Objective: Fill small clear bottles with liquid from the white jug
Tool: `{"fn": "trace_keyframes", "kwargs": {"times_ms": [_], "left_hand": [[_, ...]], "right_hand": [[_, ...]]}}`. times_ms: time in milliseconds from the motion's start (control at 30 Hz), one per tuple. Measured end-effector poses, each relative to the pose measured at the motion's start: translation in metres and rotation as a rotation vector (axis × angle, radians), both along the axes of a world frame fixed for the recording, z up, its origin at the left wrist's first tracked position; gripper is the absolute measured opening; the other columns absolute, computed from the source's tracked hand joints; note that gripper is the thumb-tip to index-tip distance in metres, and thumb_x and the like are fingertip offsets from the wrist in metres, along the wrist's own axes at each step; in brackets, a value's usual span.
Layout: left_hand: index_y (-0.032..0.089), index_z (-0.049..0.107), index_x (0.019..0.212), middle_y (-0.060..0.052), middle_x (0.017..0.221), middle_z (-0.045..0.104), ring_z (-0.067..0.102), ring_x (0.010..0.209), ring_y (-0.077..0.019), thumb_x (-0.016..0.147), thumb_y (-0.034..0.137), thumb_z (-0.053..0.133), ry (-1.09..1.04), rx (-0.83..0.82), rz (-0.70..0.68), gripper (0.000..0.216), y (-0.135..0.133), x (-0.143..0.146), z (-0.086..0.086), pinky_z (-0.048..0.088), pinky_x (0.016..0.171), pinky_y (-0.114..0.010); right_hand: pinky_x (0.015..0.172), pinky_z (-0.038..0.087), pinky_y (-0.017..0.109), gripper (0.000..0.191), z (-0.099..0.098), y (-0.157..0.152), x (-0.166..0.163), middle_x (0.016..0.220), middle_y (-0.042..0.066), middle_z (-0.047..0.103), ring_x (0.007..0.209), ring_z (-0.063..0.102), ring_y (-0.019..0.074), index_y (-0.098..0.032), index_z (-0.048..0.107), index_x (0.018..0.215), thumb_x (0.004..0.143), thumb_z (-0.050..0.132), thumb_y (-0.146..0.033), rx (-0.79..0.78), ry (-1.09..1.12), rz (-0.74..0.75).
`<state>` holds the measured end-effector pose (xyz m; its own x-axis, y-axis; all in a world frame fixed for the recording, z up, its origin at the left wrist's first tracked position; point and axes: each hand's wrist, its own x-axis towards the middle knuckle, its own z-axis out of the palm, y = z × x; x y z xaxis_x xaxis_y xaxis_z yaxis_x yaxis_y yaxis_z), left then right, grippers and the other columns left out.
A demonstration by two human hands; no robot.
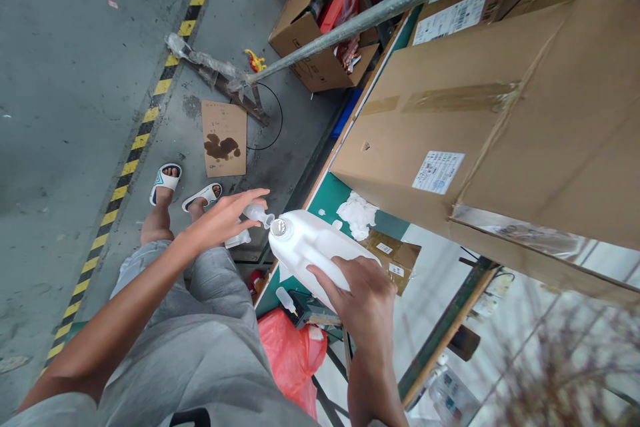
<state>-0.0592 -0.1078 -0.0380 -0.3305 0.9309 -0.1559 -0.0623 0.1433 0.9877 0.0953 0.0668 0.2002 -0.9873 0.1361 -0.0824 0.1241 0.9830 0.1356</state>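
My right hand (363,290) is wrapped round the handle of a large white plastic jug (307,240). The jug is tilted, its uncapped mouth facing my left hand (227,217). Between the fingers of that hand is a small clear plastic bottle (257,213), its neck right at the jug's mouth. Whether the two mouths touch, I cannot tell. A crumpled whitish piece (238,239) shows just below my left hand. Beneath the jug is a green tabletop (325,195) with crumpled white tissue (358,215) on it.
A big cardboard box (425,120) covers much of the bench at right. A metal pole (390,10) slants across the top. A white bottle (287,300) and red plastic bag (295,350) are below the jug. Stained cardboard (225,140) lies on the floor.
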Motion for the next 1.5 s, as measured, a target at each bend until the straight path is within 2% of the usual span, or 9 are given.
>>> {"fn": "trace_keyframes", "kwargs": {"times_ms": [267, 467, 700, 900, 1033, 1167, 1333, 1500], "left_hand": [[0.022, 0.045, 0.169, -0.009, 0.148, 0.083, 0.077, 0.143, -0.0317, 0.110, 0.026, 0.067, -0.002, -0.003, 0.001, 0.063, 0.000, -0.002, 0.000, 0.060, 0.124, -0.048], [0.025, 0.047, 0.168, -0.008, 0.149, 0.083, 0.077, 0.142, -0.0287, 0.111, 0.027, 0.065, -0.021, 0.000, -0.001, 0.060, 0.000, -0.002, 0.001, 0.059, 0.125, -0.046], [0.027, 0.047, 0.169, -0.006, 0.149, 0.084, 0.077, 0.142, -0.0289, 0.110, 0.026, 0.066, -0.006, -0.007, -0.002, 0.061, 0.001, -0.002, 0.001, 0.061, 0.124, -0.046], [0.023, 0.049, 0.170, -0.008, 0.148, 0.085, 0.078, 0.141, -0.0284, 0.110, 0.024, 0.068, 0.013, 0.014, 0.019, 0.063, 0.001, 0.000, -0.003, 0.061, 0.123, -0.044], [0.022, 0.052, 0.170, -0.008, 0.143, 0.087, 0.081, 0.136, -0.0284, 0.107, 0.023, 0.072, 0.024, 0.042, 0.054, 0.066, 0.003, 0.005, -0.012, 0.063, 0.116, -0.041], [0.022, 0.056, 0.169, -0.006, 0.140, 0.088, 0.082, 0.134, -0.0283, 0.102, 0.020, 0.078, -0.026, 0.050, 0.089, 0.070, 0.004, 0.007, -0.015, 0.063, 0.116, -0.041], [0.022, 0.066, 0.161, -0.004, 0.134, 0.091, 0.084, 0.130, -0.0297, 0.092, 0.012, 0.086, -0.154, 0.037, 0.148, 0.073, 0.006, 0.005, -0.011, 0.064, 0.116, -0.043], [0.019, 0.067, 0.160, -0.004, 0.130, 0.091, 0.085, 0.125, -0.0289, 0.088, 0.008, 0.087, -0.149, 0.011, 0.145, 0.075, 0.010, 0.004, -0.005, 0.064, 0.114, -0.042]], "right_hand": [[0.063, 0.050, 0.031, 0.044, -0.001, -0.001, 0.000, 0.063, 0.000, 0.065, 0.059, 0.059, 0.0176, -0.019, 0.078, 0.086, 0.113, 0.072, -0.053, -0.006, 0.004, -0.001], [0.062, 0.049, 0.031, 0.051, 0.000, -0.002, -0.004, 0.063, 0.001, 0.064, 0.059, 0.058, 0.0176, -0.017, 0.077, 0.084, 0.117, 0.064, -0.054, 0.007, 0.005, 0.014], [0.063, 0.049, 0.031, 0.047, 0.000, -0.001, 0.000, 0.062, 0.000, 0.064, 0.058, 0.056, 0.0171, -0.018, 0.077, 0.085, 0.115, 0.068, -0.053, -0.019, 0.010, -0.007], [0.064, 0.049, 0.032, 0.046, -0.001, -0.002, 0.001, 0.065, 0.001, 0.068, 0.061, 0.059, 0.0184, -0.018, 0.076, 0.085, 0.116, 0.068, -0.052, -0.006, 0.013, 0.007], [0.063, 0.049, 0.033, 0.045, -0.001, -0.002, 0.001, 0.064, 0.000, 0.066, 0.060, 0.058, 0.0187, -0.018, 0.076, 0.085, 0.114, 0.069, -0.052, -0.001, 0.016, 0.007], [0.063, 0.050, 0.034, 0.045, -0.001, -0.002, 0.001, 0.063, 0.000, 0.065, 0.060, 0.058, 0.0185, -0.018, 0.075, 0.087, 0.115, 0.069, -0.052, 0.000, 0.015, 0.008], [0.063, 0.050, 0.034, 0.042, -0.001, -0.002, 0.002, 0.065, 0.001, 0.067, 0.061, 0.059, 0.0192, -0.018, 0.075, 0.088, 0.114, 0.071, -0.051, -0.006, 0.022, 0.011], [0.063, 0.051, 0.034, 0.040, 0.001, 0.000, 0.004, 0.065, 0.001, 0.068, 0.061, 0.060, 0.0195, -0.018, 0.075, 0.088, 0.113, 0.073, -0.050, -0.007, 0.031, 0.015]]}}
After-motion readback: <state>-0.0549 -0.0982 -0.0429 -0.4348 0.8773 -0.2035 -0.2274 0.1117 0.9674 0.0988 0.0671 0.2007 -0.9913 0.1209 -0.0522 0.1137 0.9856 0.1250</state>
